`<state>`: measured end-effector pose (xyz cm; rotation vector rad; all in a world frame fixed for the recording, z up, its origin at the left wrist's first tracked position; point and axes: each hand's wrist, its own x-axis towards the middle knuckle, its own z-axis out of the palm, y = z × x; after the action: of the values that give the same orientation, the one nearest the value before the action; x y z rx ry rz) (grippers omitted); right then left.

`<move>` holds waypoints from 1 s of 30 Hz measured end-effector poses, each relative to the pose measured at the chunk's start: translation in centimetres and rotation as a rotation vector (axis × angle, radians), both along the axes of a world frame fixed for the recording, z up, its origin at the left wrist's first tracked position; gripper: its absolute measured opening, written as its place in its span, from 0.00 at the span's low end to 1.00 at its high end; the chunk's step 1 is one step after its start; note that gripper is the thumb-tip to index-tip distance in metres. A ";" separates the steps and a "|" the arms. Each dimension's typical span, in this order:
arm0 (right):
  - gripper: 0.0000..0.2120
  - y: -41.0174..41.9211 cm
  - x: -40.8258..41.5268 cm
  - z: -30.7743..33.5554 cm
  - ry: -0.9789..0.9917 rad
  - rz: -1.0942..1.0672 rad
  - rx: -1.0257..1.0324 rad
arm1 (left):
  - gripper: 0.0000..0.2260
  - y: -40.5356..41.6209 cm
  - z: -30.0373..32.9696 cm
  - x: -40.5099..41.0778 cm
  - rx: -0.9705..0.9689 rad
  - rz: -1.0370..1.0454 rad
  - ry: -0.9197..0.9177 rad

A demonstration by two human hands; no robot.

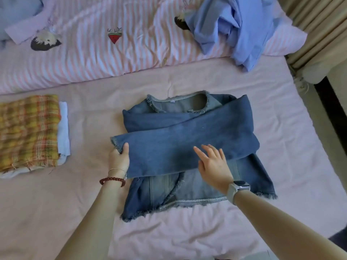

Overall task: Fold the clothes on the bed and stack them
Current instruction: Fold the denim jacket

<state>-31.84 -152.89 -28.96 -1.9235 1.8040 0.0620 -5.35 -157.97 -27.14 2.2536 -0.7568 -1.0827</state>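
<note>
denim jacket (189, 147) lies flat on the pink bed sheet (281, 128), directly ahead of both hands, collar away from the person and frayed hem nearest. both sleeves are crossed over the chest; the upper sleeve runs left to right, its cuff end at the jacket's left edge.

left hand (120, 158) pinches that frayed cuff, thumb on top. right hand (214, 164) rests flat on the sleeve near the middle, fingers straight and spread, holding nothing.

judgement: the next fold likely brings hem up to collar — across the sleeve's long axis. both hands sit near the hem, the right one nearer the centre line.

folded stack (32, 132) — plaid cloth on top — lies well apart to the left, nearer the left hand. a crumpled light blue shirt (234, 29) waits on the striped duvet (93, 59) beyond.
</note>
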 end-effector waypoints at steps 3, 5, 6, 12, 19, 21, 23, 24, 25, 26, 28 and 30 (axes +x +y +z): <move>0.23 -0.3 0.1 0.8 0.084 -0.028 -0.003 | 0.16 0.1 0.6 2.3 -0.074 -0.075 -0.217; 0.24 -0.6 0.6 1.3 0.124 -0.014 -0.026 | 0.17 0.2 0.8 4.1 -0.115 -0.075 -0.313; 0.24 -0.8 0.8 1.4 0.146 -0.001 -0.026 | 0.18 0.1 0.9 4.8 -0.118 -0.091 -0.351; 0.27 -2.9 1.1 -0.5 0.215 -0.027 0.258 | 0.18 -1.0 -0.2 5.8 -0.086 -0.249 -0.433; 0.23 -4.4 -1.0 -0.7 0.111 -0.111 0.172 | 0.17 -0.6 -0.2 5.3 -0.174 -0.156 -0.378; 0.23 -4.1 -2.3 -0.3 0.142 -0.218 -0.051 | 0.16 -0.3 0.5 4.4 -0.208 -0.140 -0.328; 0.27 -3.6 -4.2 -0.4 0.187 -0.284 -0.052 | 0.14 -0.1 1.1 3.1 -0.230 -0.120 -0.306; 0.29 -3.3 -5.2 -0.7 0.200 -0.307 0.016 | 0.13 0.0 1.2 2.3 -0.240 -0.119 -0.303; 0.30 -2.8 -6.2 -1.1 0.210 -0.318 0.093 | 0.13 0.0 1.4 1.5 -0.251 -0.127 -0.304; 0.31 -2.3 -7.2 -1.6 0.220 -0.317 0.161 | 0.12 -0.1 1.7 0.7 -0.264 -0.137 -0.309; 0.32 -1.5 -9.1 -2.5 0.214 -0.331 0.256 | 0.11 -0.2 2.0 -0.6 -0.286 -0.120 -0.335; 0.31 -1.5 -10.4 -2.7 0.185 -0.365 0.333 | 0.12 -0.3 2.3 -1.3 -0.288 -0.067 -0.383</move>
<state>-42.21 -154.36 -31.66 -1.3773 2.0857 0.3992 -6.68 -158.32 -24.84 2.2165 -1.0738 -0.5266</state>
